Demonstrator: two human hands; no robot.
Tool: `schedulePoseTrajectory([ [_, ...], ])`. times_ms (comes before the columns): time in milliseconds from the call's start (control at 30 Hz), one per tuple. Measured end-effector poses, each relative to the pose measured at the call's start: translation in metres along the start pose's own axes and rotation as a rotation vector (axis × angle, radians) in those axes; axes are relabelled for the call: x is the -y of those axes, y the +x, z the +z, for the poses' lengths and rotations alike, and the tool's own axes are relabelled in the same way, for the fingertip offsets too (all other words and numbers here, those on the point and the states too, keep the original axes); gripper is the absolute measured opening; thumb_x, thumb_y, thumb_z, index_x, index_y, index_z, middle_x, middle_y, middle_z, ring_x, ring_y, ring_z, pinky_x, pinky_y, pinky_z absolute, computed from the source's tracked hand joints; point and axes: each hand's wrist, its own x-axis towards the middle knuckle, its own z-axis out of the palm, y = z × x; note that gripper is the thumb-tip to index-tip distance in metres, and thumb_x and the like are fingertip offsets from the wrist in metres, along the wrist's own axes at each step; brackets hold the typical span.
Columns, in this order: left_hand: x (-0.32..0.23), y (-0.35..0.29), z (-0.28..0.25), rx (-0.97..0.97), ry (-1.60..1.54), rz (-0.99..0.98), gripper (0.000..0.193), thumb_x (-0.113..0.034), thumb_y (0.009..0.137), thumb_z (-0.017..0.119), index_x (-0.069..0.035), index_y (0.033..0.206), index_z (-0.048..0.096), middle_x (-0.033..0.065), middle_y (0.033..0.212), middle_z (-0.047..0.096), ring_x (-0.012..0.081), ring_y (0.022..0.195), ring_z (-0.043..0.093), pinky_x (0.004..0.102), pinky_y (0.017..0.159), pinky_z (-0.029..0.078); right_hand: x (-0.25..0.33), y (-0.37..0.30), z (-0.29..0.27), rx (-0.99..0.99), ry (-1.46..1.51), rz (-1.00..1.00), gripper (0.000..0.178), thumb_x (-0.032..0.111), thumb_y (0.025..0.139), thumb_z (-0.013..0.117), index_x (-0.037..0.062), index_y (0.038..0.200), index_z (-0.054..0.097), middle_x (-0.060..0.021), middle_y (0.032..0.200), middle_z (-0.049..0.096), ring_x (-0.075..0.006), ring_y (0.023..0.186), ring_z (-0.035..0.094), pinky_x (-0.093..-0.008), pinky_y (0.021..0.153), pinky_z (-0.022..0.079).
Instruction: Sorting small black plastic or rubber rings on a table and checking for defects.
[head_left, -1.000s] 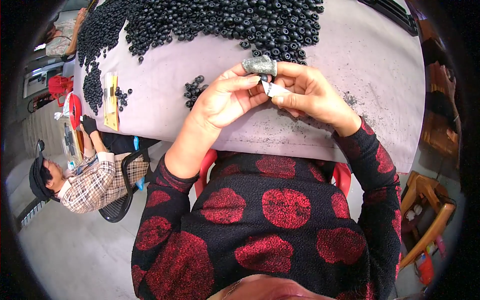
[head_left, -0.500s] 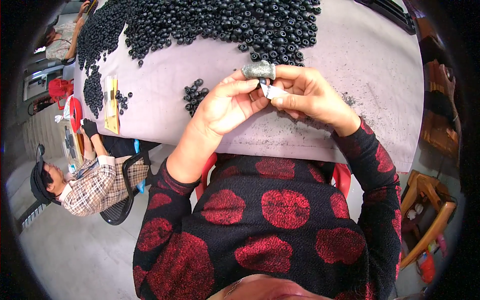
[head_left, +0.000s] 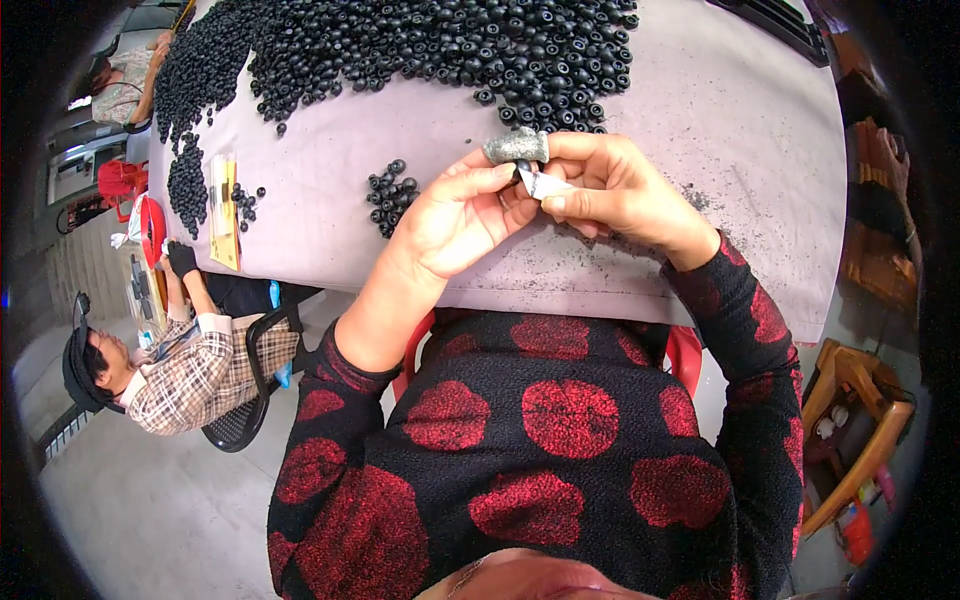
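Observation:
My left hand [head_left: 450, 222] pinches a small round black bead-like part [head_left: 523, 170] between thumb and fingers, in front of my chest over the table. In my right hand [head_left: 625, 200] a small flat white pointed piece [head_left: 548, 186], blade-like in shape, is gripped between thumb and fingers. Its tip meets the black part or lies right beside it. A grey finger cover [head_left: 515, 147] spans the gap where the two index fingers come together; which finger wears it I cannot tell. The fingers behind the part are mostly hidden.
A large heap of black parts [head_left: 430, 45] covers the table's far side. A small cluster [head_left: 390, 197] lies left of my hands. Dark crumbs [head_left: 690, 200] dot the pale cloth [head_left: 760, 160]. Another person [head_left: 200, 370] sits at the left, beside a yellow card [head_left: 224, 245].
My hands stay almost in place with the same grip. The grey finger cover has tilted slightly, and the black part and white piece have barely shifted.

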Motion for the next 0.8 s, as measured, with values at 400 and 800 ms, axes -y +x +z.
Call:
schedulePoseTrajectory([
  [400, 0.001, -0.002, -0.002, 0.017, 0.08, 0.002, 0.03, -0.002, 0.091, 0.056, 0.001, 0.121, 0.057, 0.0133, 0.111, 0.065, 0.022, 0.101, 0.064, 0.0361, 0.091, 0.053, -0.008, 0.002, -0.008, 0.017, 0.082, -0.009, 0.034, 0.009, 0.089, 0.064, 0.0017, 0.121, 0.059, 0.0012, 0.07, 0.058, -0.0013, 0.048, 0.044, -0.0156, 0.041, 0.031],
  [800, -0.002, 0.0, -0.003, 0.037, 0.075, 0.0, 0.031, -0.001, 0.09, 0.057, 0.0, 0.121, 0.057, 0.0125, 0.111, 0.064, 0.023, 0.104, 0.062, 0.037, 0.096, 0.05, 0.002, -0.001, -0.003, 0.06, 0.027, 0.006, 0.041, 0.006, 0.087, 0.064, 0.0025, 0.127, 0.054, 0.0006, 0.072, 0.058, -0.0016, 0.048, 0.045, -0.0149, 0.042, 0.032],
])
